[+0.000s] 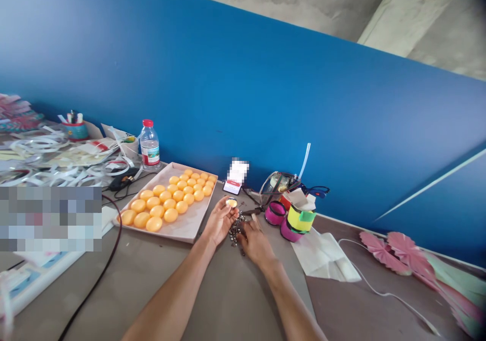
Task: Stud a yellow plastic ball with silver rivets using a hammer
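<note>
My left hand [219, 222] is closed around a small round piece [231, 203], shiny at the rim and yellowish in the middle, held up at the fingertips. Just right of it, my right hand [258, 242] reaches into a heap of small dark metal parts [236, 229] on the table. Its fingers are bent together at the heap's edge; whatever they pinch is too small to make out. Left of my hands lies a shallow white tray [197, 222] with rows of glossy orange balls [165, 197].
A lit phone [232, 185] leans against the blue partition [243, 93]. Tape rolls [275, 212] and a yellow-green holder [300, 218] stand at right, beside white paper [326, 255] and pink paper fans [402, 252]. A water bottle [149, 146] and white strips [56, 171] are at left.
</note>
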### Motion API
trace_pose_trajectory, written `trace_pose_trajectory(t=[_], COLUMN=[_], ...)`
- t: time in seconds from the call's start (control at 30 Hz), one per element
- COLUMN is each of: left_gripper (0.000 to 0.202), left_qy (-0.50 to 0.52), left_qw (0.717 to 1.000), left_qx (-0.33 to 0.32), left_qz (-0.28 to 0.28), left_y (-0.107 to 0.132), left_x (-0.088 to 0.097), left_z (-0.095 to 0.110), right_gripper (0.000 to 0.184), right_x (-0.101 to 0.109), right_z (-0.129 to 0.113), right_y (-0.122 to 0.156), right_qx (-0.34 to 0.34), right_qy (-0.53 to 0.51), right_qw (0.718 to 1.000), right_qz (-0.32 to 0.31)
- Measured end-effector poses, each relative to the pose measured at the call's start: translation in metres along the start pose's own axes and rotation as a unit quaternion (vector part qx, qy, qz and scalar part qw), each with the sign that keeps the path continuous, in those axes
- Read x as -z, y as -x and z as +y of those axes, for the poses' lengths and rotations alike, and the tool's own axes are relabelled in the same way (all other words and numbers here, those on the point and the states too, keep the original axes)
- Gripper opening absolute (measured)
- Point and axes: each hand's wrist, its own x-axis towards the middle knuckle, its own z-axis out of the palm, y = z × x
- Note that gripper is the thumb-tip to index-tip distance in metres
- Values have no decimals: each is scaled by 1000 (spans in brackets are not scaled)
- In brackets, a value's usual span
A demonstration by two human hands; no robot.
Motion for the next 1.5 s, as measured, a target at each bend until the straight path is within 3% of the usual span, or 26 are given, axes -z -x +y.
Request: trace_pose_trajectory(t=[0.2, 0.5, 0.67, 0.9, 1.03, 1.3, 1.37, 1.5], left_gripper=[37, 40, 42, 40, 40, 40, 41, 37], left_qy=[-13, -65, -76, -77, -75, -81, -81, -75], left_qw=[1000, 998, 997, 997, 997, 997, 997, 996], left_qx=[-1, 3, 4, 0, 0, 7, 17, 40], left_qz=[-1, 8, 15, 25, 31, 13, 2, -21], left_y=[-2, -3, -2, -2, -3, -2, 0, 2], left_x=[2, 3, 1, -2, 0, -1, -2, -5], left_z=[-4, -9, -8, -6, -5, -4, -3, -2], right_gripper=[21, 23, 20, 17, 14, 12, 12, 15], right_x=[-2, -3, 1, -9, -8, -7, -6, -1], right_z=[-4, -8, -12, -8, -7, -7, -10, -14], right_y=[1, -2, -1, -2, -4, -10, -11, -12], right_qx=[44, 38, 3, -85, -135, -160, -183, -222], right_qy=[42, 48, -21, -157, -232, -378, -434, -567], right_qw=[998, 998, 998, 977, 953, 898, 868, 780], right_qz=[-3, 19, 67, 119, 138, 158, 157, 144])
